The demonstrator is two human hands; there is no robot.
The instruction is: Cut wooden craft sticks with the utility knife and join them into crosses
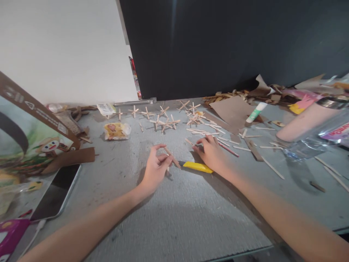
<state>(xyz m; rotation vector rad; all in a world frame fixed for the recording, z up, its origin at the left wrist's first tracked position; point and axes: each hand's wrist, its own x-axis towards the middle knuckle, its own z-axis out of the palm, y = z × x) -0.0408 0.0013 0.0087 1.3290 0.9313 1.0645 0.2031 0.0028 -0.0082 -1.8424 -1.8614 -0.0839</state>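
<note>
My left hand [155, 168] is closed in a pinch on a flat wooden stick [174, 160], which slants down to the right beside the cutter's tip. A small pale piece below its fingers is too blurred to name. My right hand [211, 151] pinches the end of a short wooden stick [188, 141] that points up and left. Just under the right wrist lies a yellow utility knife [197, 167] with a dark front end. Beyond both hands stand several star-shaped pieces [167, 124] made of crossed sticks, and a pile of loose sticks [200, 131] lies past my right fingers.
A glue stick [256, 112] rests on brown cardboard [231, 111]. At right lie a pink bottle [302, 122] and a clear plastic bottle [313, 143]. A phone [56, 193], a printed box [35, 127] and a wrapped snack [116, 131] are at left. A black panel [231, 43] rises behind.
</note>
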